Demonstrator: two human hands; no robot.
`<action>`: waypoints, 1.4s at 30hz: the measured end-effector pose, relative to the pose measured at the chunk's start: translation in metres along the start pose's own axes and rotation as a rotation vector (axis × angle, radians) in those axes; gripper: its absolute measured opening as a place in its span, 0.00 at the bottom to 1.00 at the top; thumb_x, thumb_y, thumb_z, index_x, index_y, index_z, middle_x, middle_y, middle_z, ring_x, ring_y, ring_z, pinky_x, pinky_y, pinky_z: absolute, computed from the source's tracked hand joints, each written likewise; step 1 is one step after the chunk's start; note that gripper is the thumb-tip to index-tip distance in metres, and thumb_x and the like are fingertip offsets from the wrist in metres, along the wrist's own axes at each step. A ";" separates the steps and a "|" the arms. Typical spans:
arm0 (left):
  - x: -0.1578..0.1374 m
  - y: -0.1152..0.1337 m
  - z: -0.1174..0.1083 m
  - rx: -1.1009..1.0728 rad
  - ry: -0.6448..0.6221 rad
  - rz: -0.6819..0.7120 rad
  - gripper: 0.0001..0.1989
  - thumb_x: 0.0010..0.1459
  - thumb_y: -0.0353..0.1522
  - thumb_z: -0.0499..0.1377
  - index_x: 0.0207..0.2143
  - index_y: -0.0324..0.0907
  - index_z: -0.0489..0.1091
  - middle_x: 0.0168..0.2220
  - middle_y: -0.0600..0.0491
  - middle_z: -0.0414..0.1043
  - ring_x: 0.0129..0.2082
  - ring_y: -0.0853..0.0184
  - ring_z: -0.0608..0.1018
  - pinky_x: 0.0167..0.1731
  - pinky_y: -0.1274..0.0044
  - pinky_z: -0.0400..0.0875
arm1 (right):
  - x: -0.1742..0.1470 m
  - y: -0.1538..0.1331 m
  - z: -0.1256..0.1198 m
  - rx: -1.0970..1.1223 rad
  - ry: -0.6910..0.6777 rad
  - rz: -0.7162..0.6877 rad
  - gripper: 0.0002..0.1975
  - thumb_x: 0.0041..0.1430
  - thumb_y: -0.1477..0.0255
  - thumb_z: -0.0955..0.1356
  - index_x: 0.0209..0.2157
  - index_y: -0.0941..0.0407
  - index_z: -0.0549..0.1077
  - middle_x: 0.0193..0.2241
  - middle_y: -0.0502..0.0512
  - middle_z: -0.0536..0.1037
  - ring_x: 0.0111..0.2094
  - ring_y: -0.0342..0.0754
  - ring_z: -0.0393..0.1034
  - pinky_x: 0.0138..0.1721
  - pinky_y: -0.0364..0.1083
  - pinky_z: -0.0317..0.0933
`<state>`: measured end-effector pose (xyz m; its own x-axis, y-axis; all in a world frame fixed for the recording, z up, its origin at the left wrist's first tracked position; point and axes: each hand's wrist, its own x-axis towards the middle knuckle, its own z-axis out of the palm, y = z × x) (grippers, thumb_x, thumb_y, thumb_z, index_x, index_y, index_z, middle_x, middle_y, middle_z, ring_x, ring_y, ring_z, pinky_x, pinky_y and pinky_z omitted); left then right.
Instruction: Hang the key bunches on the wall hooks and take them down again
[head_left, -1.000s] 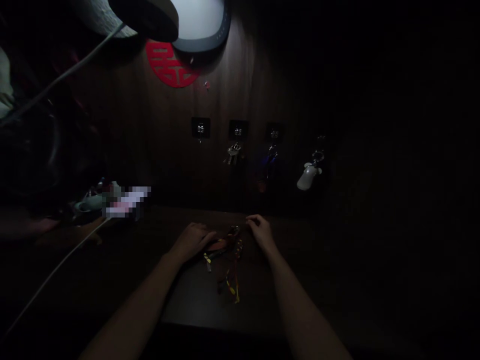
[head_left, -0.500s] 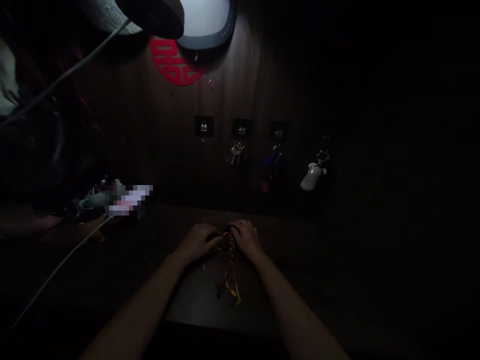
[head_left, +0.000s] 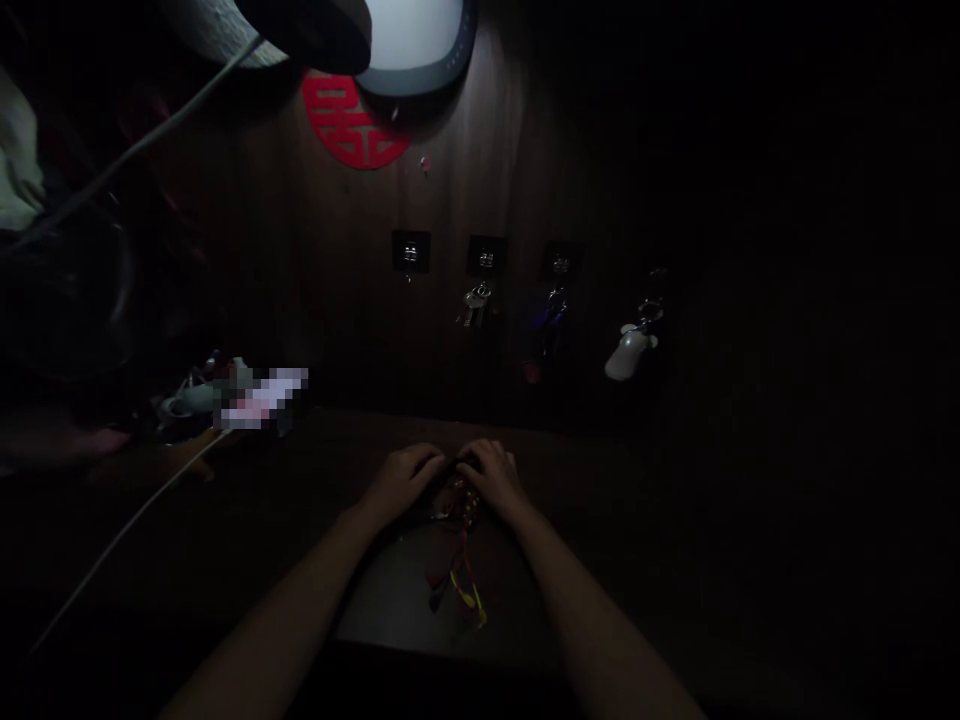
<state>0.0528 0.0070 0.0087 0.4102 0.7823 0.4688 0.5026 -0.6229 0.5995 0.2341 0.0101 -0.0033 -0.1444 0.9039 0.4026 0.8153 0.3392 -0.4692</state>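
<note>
In dim light my left hand (head_left: pixel 409 477) and my right hand (head_left: pixel 491 472) meet almost fingertip to fingertip over a dark tabletop, fingers curled. From beneath my right thumb a beaded charm (head_left: pixel 469 505) with brownish beads hangs toward me. Its red cords end in a yellow loop (head_left: pixel 466 598), and a small dark red piece (head_left: pixel 436 574) lies beside them. What the fingers of my left hand pinch is too dark to make out. A small brownish item (head_left: pixel 442 508) shows just below that hand.
Hooks on the wooden panel hold metal keys (head_left: pixel 476 300), a blue keychain (head_left: pixel 553 308) and a white keychain (head_left: pixel 628 355). A red paper cutout (head_left: pixel 352 135) is above. A pale cable (head_left: pixel 142 510) runs at left to a lit, blurred-out object (head_left: pixel 266 398). Another person's hand (head_left: pixel 105 440) is at far left.
The beads and cords have slid slightly toward me and right. My left hand's thumb has drawn up to its fingers, while my right hand has hardly moved.
</note>
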 end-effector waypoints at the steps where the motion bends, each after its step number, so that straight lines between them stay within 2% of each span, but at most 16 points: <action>1: 0.001 -0.001 0.000 -0.021 0.052 -0.025 0.12 0.59 0.35 0.50 0.36 0.41 0.70 0.35 0.52 0.74 0.36 0.67 0.75 0.37 0.78 0.66 | 0.000 -0.001 -0.001 0.013 0.020 -0.018 0.05 0.55 0.72 0.65 0.34 0.51 0.72 0.38 0.50 0.75 0.44 0.49 0.63 0.43 0.49 0.51; 3: 0.002 -0.003 0.001 -0.039 0.121 -0.053 0.11 0.58 0.34 0.51 0.40 0.41 0.70 0.39 0.51 0.74 0.40 0.66 0.74 0.41 0.76 0.66 | 0.001 -0.003 -0.003 0.043 0.064 -0.057 0.05 0.55 0.72 0.65 0.34 0.51 0.71 0.36 0.49 0.75 0.42 0.48 0.64 0.43 0.48 0.51; 5: 0.003 -0.005 0.001 -0.043 0.138 -0.067 0.12 0.58 0.33 0.51 0.41 0.41 0.70 0.41 0.49 0.73 0.42 0.65 0.74 0.43 0.75 0.65 | 0.001 -0.005 -0.003 0.070 0.109 -0.103 0.05 0.56 0.73 0.64 0.34 0.51 0.70 0.35 0.49 0.75 0.41 0.47 0.65 0.43 0.47 0.51; 10: 0.003 -0.008 0.006 -0.088 0.055 -0.052 0.14 0.58 0.35 0.50 0.42 0.43 0.72 0.41 0.50 0.74 0.42 0.64 0.73 0.45 0.73 0.66 | 0.001 -0.008 -0.001 0.095 0.215 -0.204 0.06 0.57 0.73 0.63 0.35 0.51 0.70 0.34 0.49 0.75 0.39 0.46 0.66 0.43 0.46 0.52; 17: 0.003 -0.007 0.007 -0.247 0.044 -0.116 0.13 0.55 0.35 0.53 0.40 0.43 0.72 0.40 0.52 0.75 0.41 0.65 0.75 0.42 0.75 0.66 | 0.000 -0.012 0.003 0.131 0.311 -0.273 0.08 0.58 0.74 0.62 0.38 0.51 0.70 0.36 0.49 0.76 0.39 0.46 0.67 0.42 0.46 0.53; 21: 0.006 -0.007 0.004 -0.288 0.128 -0.163 0.11 0.52 0.36 0.56 0.36 0.42 0.72 0.36 0.53 0.76 0.37 0.65 0.75 0.38 0.76 0.67 | 0.001 -0.015 0.003 0.166 0.368 -0.236 0.09 0.58 0.73 0.62 0.40 0.52 0.69 0.38 0.51 0.76 0.40 0.47 0.67 0.42 0.47 0.54; 29: 0.007 -0.010 0.005 -0.169 0.262 -0.154 0.05 0.47 0.32 0.61 0.30 0.42 0.72 0.31 0.55 0.74 0.34 0.66 0.75 0.36 0.77 0.66 | -0.001 -0.020 0.001 0.202 0.357 -0.192 0.07 0.58 0.69 0.63 0.37 0.52 0.71 0.35 0.51 0.76 0.39 0.47 0.68 0.42 0.47 0.54; 37: 0.004 -0.003 0.000 0.052 0.258 -0.048 0.04 0.49 0.28 0.59 0.30 0.43 0.72 0.31 0.53 0.74 0.37 0.64 0.73 0.39 0.72 0.66 | -0.001 -0.022 0.000 0.215 0.308 -0.210 0.07 0.59 0.70 0.62 0.35 0.52 0.72 0.35 0.51 0.77 0.40 0.47 0.68 0.42 0.47 0.54; 42: 0.004 -0.003 0.000 -0.047 0.221 -0.051 0.08 0.52 0.34 0.58 0.35 0.45 0.73 0.35 0.52 0.75 0.39 0.64 0.73 0.42 0.72 0.66 | 0.000 -0.020 0.000 0.228 0.324 -0.202 0.09 0.59 0.70 0.60 0.35 0.52 0.71 0.34 0.52 0.77 0.39 0.47 0.68 0.41 0.46 0.54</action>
<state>0.0534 0.0120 0.0089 0.2058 0.7990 0.5650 0.4806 -0.5854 0.6529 0.2174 0.0036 0.0064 -0.0754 0.6980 0.7121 0.6392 0.5819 -0.5027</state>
